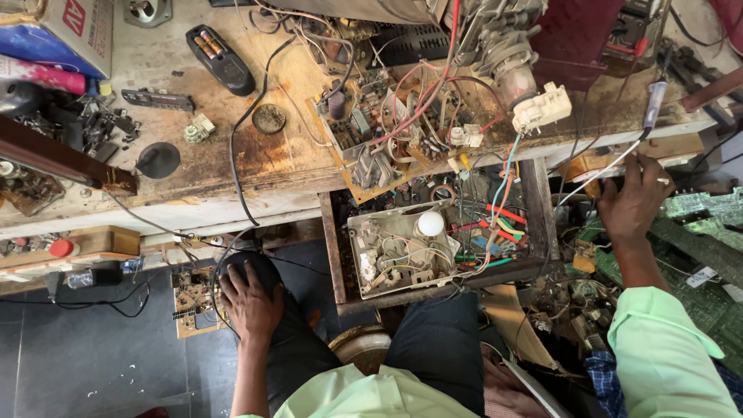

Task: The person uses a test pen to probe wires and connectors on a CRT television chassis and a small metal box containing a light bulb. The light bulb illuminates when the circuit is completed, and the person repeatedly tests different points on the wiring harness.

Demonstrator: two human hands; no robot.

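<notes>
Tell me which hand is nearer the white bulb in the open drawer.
Roughly even; the left looks slightly nearer. The left hand rests on the knee, below and to the left of the white bulb. The right hand is off to its right, holding a white cable.

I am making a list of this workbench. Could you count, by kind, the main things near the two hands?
Hands: 2, left hand on the knee, right hand at a white wire
White light bulb: 1
Open drawer: 1
Brown circuit board: 1
Black remote control: 1
Total: 7, with the wire
</notes>
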